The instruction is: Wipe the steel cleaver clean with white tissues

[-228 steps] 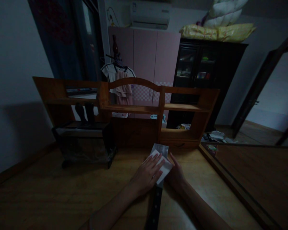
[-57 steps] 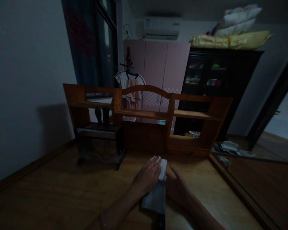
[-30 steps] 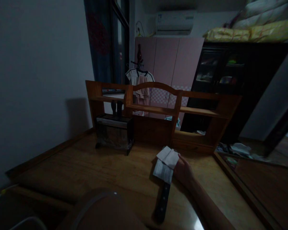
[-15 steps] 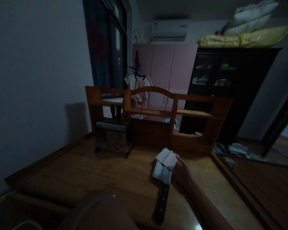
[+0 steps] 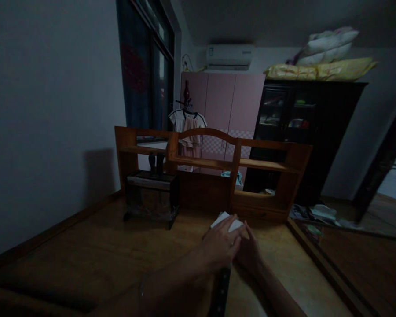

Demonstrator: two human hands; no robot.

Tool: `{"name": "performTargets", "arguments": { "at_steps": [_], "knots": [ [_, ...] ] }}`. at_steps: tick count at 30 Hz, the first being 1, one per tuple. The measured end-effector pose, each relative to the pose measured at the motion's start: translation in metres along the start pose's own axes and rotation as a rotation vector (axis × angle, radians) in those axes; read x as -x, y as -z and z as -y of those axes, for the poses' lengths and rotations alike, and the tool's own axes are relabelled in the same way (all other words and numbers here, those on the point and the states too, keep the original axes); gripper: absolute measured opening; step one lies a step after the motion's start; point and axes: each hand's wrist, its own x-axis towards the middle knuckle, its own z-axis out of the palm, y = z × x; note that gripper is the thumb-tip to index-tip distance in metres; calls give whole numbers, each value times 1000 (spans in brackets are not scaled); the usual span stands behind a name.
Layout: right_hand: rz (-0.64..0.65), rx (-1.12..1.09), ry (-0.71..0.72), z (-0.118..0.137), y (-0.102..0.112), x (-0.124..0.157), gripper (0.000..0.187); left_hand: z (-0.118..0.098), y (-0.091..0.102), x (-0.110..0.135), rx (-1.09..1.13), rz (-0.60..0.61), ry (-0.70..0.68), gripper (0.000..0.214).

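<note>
A cleaver lies on the wooden desk [image 5: 86, 255], its dark handle [image 5: 219, 290] pointing toward me. A folded white cloth [image 5: 227, 221] covers its blade. My left hand [image 5: 219, 246] lies over the cloth with fingers stretched flat. My right hand [image 5: 251, 253] rests just to the right of the cloth, against the blade's edge; its fingers are partly hidden behind the left hand. The room is very dim.
A dark knife block [image 5: 150, 196] with two handles sticking up stands at the back left of the desk. Behind it runs a wooden shelf unit [image 5: 214, 165]. The desk's right edge [image 5: 320, 264] drops off to the floor.
My left hand came back from below the frame and now lies on the cloth over the blade. The right hand stayed beside it. The view tilted up slightly.
</note>
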Motion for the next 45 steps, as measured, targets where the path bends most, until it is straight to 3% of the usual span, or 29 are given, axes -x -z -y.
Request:
{"name": "performTargets", "arguments": {
  "at_steps": [4,8,14,19,25,35,45],
  "knots": [
    [116,-220,-62,-1,-4,-1,62,42,-51,18,52,121,132,52],
    [152,-283,-67,-1,-5,-3,58,62,-73,16,74,132,150,56],
    [88,-312,-100,-7,3,-8,57,74,-70,11,112,143,56,48],
    [104,-295,-126,-9,3,-11,61,74,-62,20,134,84,-26,40],
    [78,-336,-158,-8,3,-10,52,71,-51,23,163,45,-97,33],
    [16,-356,-198,-5,-1,-7,54,63,-46,24,134,84,-78,42],
    [-26,-318,-180,-7,-1,-8,41,66,-50,25,131,143,-82,43]
  ]
}}
